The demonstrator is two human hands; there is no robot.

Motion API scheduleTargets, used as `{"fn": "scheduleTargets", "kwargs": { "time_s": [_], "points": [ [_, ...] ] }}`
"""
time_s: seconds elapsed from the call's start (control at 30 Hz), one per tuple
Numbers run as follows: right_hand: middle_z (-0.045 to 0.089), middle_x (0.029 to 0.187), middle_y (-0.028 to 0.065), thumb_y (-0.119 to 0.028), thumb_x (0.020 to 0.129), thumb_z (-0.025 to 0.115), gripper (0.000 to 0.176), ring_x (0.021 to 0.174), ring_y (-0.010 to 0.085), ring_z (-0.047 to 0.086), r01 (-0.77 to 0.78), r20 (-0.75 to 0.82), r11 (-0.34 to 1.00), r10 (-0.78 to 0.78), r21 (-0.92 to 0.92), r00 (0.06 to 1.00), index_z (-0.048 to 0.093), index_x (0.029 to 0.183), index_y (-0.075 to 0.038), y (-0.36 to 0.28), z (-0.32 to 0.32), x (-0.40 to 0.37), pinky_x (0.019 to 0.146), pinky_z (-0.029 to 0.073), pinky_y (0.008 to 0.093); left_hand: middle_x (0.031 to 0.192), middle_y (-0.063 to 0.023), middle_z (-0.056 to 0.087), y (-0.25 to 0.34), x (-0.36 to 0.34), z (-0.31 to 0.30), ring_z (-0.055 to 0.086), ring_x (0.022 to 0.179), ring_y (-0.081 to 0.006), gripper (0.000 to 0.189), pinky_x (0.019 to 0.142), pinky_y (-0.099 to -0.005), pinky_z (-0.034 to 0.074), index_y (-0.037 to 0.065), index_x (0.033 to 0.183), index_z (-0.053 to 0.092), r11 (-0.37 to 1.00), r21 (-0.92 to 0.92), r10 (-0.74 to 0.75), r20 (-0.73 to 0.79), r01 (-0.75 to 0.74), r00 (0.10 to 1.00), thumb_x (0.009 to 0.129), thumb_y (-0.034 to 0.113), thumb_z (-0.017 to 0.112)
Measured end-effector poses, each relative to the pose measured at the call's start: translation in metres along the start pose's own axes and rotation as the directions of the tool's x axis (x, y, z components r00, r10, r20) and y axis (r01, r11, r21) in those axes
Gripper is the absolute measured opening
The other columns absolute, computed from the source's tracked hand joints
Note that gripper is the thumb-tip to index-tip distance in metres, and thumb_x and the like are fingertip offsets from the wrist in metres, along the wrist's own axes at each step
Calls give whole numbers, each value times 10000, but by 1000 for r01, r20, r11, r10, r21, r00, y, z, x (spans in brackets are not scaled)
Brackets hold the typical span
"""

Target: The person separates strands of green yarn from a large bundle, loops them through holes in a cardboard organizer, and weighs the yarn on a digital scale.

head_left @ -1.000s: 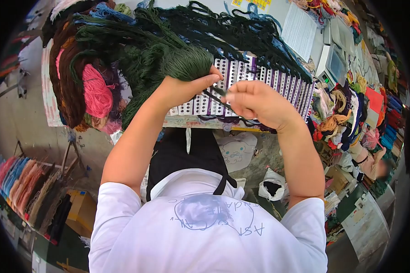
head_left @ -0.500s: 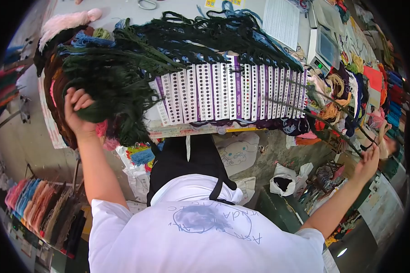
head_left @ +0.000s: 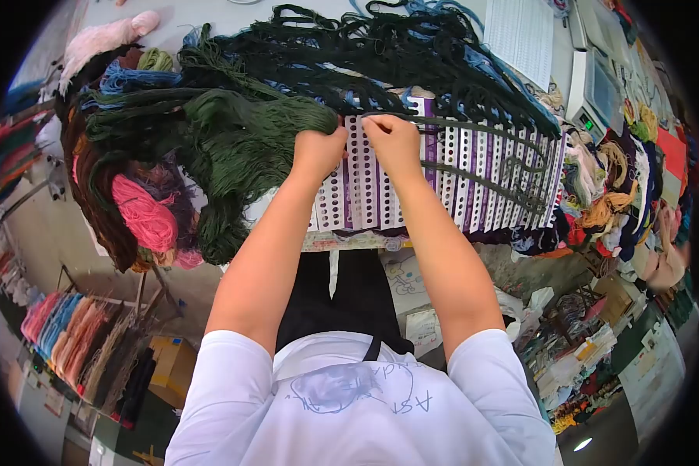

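Observation:
My left hand (head_left: 320,154) is closed on the end of a large dark green yarn bundle (head_left: 225,128), which spreads leftward over the table. Just to its right, my right hand (head_left: 394,144) pinches dark green strands (head_left: 474,124) that trail to the right. Both hands are over a row of white and purple cards with punched holes (head_left: 481,175). Above the cards, looped dark green and blue yarn (head_left: 326,58) lies across their upper ends.
Pink yarn (head_left: 146,213) hangs at the table's left side. A scale (head_left: 594,97) with a green display and a printed sheet (head_left: 518,35) are at the upper right. Mixed yarns (head_left: 606,175) lie at the right. Yarn hanks (head_left: 74,334) hang on a rack at lower left.
My left hand has moved right with the green yarn. My right hand has come in from the far right to beside it, and the strands now lie across the cards.

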State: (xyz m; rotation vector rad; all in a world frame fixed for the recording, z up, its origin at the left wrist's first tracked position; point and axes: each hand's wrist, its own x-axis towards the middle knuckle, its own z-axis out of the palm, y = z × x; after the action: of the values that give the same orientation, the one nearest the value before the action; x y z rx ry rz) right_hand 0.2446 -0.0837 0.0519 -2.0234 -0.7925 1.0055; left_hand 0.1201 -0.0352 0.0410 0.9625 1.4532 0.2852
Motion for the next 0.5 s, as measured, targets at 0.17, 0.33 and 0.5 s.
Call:
{"fn": "scheduleTargets", "kwargs": {
  "time_s": [0.17,0.33,0.5],
  "points": [
    [642,735,81,-179,749,670,125,668,232,622,-18,-74,996,11,-93,997,678,760,-55,15,21,7,621,474,330,641,-82,612,-3,13,-1,576,498,-152,194,486,-283,461,-41,747,616,999,-25,-21,55,22,998,773,151,608],
    [616,774,73,-152,756,657,100,668,264,609,172,-122,941,-215,-291,969,653,774,-54,13,25,-5,617,479,342,653,-60,593,-8,23,-5,543,480,-125,119,459,-259,440,-30,786,609,986,-159,64,136,-42,989,800,87,626],
    [615,853,88,-92,769,608,118,701,261,613,379,-104,896,-410,-231,906,672,856,-43,24,25,-17,625,494,324,737,-44,594,-14,33,-6,547,567,-116,76,494,-251,450,-15,850,592,976,-203,124,204,-82,971,782,-15,627]
  ]
}}
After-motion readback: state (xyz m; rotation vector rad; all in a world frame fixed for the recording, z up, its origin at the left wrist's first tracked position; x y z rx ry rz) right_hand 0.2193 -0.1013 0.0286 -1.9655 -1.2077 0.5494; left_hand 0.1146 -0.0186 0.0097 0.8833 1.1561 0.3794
